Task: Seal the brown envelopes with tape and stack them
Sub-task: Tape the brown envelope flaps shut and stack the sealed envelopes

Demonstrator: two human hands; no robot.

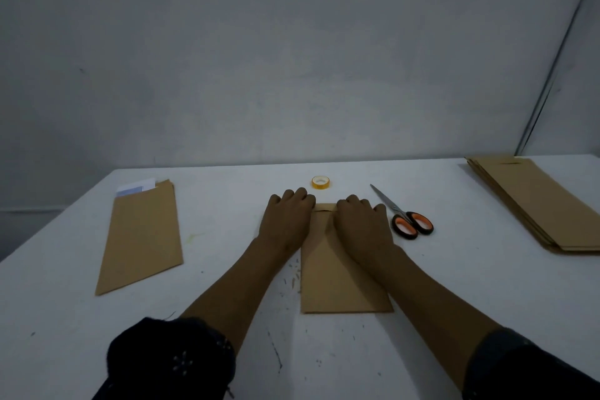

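A brown envelope [337,276] lies lengthwise on the white table [227,286] in front of me, its flap folded down at the far end. My left hand [287,221] and my right hand [362,224] rest side by side on that far end, palms down and fingers bent over the fold, pressing it; only a narrow strip of the flap shows between them. Just beyond the hands stands a small yellow tape roll [320,182]. Neither hand touches it.
Orange-handled scissors [402,214] lie shut right of my right hand. On the left lies another brown envelope [143,237] with white paper [136,188] sticking out of its far end. A stack of brown envelopes [532,201] sits at the right edge.
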